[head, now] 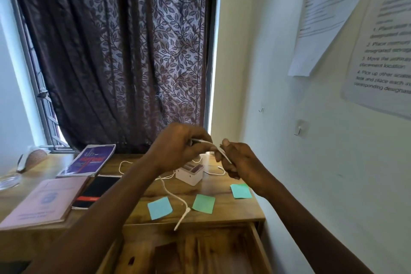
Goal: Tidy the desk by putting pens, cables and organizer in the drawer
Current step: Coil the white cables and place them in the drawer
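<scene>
Drawer (255, 249): open, below the front edge of the desk (222, 214), at its right end; contents dark, not readable.

Cable (178, 198): white. Plug end hanging over the front edge, above the drawer; from there running back across the desk and up toward the hands.

Near the front right corner: blue note (159, 208) left of the cable, green note (203, 203) right of it, second green note (240, 191) by the right edge.

Left half of the desk: pink book (42, 202) at the front, black notebook (97, 191) just right of it, purple book (89, 160) behind both.

Left hand (178, 147): raised over the middle of the desk, fingers curled and clamped on the upper part of the cable.

Right hand (238, 162): just beside the left hand, thumb and fingers closed round the same cable; short span bridging both hands.

Organizer (190, 172): white box on the desk, below the hands, toward the back edge.

More white cable lying on either side of the organizer; same cable or a second one: cannot tell.

Glass dish (9, 181): at the left edge.

Curtain (122, 51): behind the back edge.
</scene>
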